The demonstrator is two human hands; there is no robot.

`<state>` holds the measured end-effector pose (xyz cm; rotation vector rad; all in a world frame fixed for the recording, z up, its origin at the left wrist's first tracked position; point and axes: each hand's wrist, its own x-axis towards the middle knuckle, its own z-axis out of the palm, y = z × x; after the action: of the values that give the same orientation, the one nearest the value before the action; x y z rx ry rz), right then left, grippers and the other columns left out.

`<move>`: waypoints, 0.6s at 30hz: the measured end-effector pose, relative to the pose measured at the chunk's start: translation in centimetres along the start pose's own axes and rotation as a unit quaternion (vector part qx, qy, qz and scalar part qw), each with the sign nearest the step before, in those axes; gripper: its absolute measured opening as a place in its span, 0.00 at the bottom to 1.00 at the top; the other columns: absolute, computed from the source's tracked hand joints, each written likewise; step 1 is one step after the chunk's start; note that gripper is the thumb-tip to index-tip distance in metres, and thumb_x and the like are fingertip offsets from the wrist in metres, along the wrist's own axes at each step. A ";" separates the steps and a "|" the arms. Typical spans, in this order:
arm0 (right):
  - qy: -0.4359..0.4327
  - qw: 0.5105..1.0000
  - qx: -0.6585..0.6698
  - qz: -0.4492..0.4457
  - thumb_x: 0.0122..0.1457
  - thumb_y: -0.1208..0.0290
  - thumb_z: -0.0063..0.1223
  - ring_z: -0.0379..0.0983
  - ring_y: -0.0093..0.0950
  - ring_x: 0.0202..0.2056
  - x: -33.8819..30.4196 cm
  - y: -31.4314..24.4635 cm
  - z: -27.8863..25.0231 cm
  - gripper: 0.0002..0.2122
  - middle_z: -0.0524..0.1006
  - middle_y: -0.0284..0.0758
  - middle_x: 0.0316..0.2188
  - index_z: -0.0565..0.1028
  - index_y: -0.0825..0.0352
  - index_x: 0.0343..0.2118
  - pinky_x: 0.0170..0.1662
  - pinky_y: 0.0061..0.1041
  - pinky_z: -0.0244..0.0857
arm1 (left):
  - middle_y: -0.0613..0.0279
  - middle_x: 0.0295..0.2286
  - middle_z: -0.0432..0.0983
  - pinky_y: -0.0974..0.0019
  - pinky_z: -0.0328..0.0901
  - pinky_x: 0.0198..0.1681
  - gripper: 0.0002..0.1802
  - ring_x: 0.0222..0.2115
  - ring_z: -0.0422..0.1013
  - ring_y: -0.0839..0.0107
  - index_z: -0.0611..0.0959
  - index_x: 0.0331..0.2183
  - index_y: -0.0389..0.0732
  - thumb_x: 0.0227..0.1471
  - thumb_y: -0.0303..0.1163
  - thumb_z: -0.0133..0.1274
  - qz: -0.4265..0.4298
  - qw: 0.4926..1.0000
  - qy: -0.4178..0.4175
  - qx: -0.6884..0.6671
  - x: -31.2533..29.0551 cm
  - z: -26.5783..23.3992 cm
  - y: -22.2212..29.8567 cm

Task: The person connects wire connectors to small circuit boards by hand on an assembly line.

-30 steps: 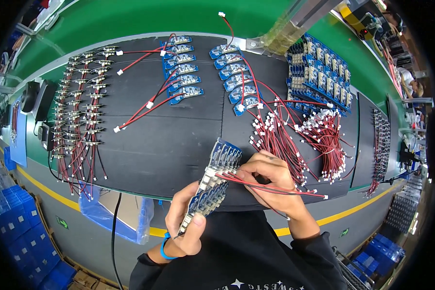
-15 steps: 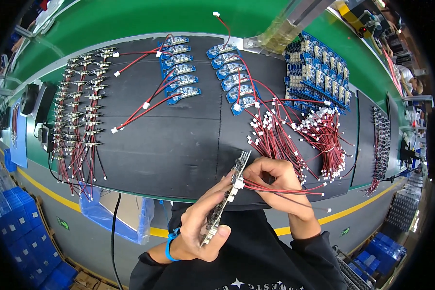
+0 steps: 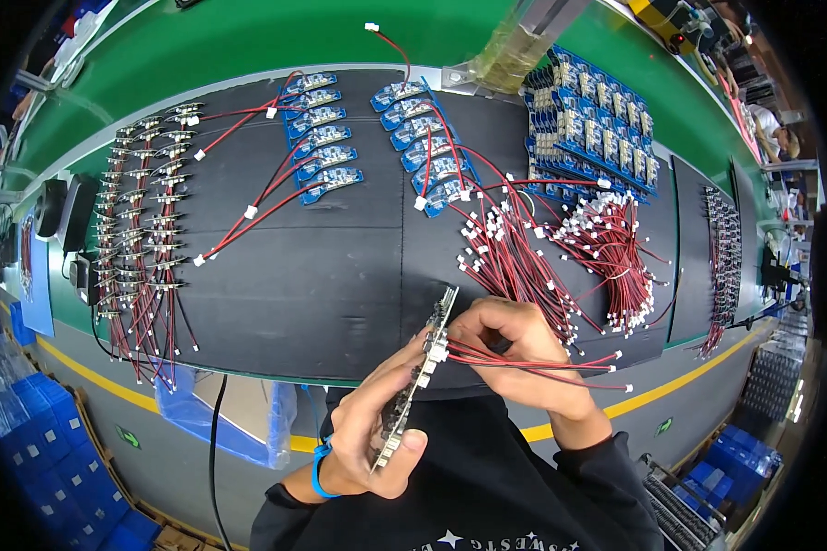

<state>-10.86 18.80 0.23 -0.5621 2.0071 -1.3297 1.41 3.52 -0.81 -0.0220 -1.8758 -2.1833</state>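
Observation:
My left hand [image 3: 363,436] grips a panel of circuit boards [image 3: 420,372] edge-on, tilted, with its row of pale connectors turned to the right. Close to the panel's upper part, my right hand [image 3: 538,354] is closed around several red and black wire cables [image 3: 574,366], whose white plugs stick out to the right. Its fingertips are at the panel's edge, partly hidden, so I cannot tell whether a plug is seated. Beyond that hand lies a loose bundle of similar cables [image 3: 515,253] on the black mat [image 3: 322,285].
Two blue board panels, one [image 3: 326,138] left and another [image 3: 432,147] nearer the middle, lie with cables attached. Stacked blue panels [image 3: 597,124] stand back right, beside a tied cable bundle [image 3: 620,275]. Rows of wired boards [image 3: 147,211] fill the left. A metal post [image 3: 524,41] rises behind.
The whole view has shifted slightly, moving the table's things leftward in the picture. My hands keep nearly the same hold at the panel, and a loose cable end by my right hand has swung upward.

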 end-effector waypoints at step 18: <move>-0.002 0.998 0.067 0.011 0.46 0.83 0.51 0.67 0.19 0.25 -0.3 0.6 -0.3 0.06 0.72 0.35 0.22 0.65 0.72 0.19 0.30 0.20 0.63 | 0.22 0.46 0.57 0.49 0.50 0.54 0.27 0.51 0.57 0.38 0.58 0.48 0.26 0.50 0.31 0.44 -0.008 0.998 -0.031 0.048 -0.5 0.3 0.1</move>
<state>-10.86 19.40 -0.17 -0.4788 1.8987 -1.4365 1.91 3.89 -0.79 -0.0571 -2.0202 -2.1225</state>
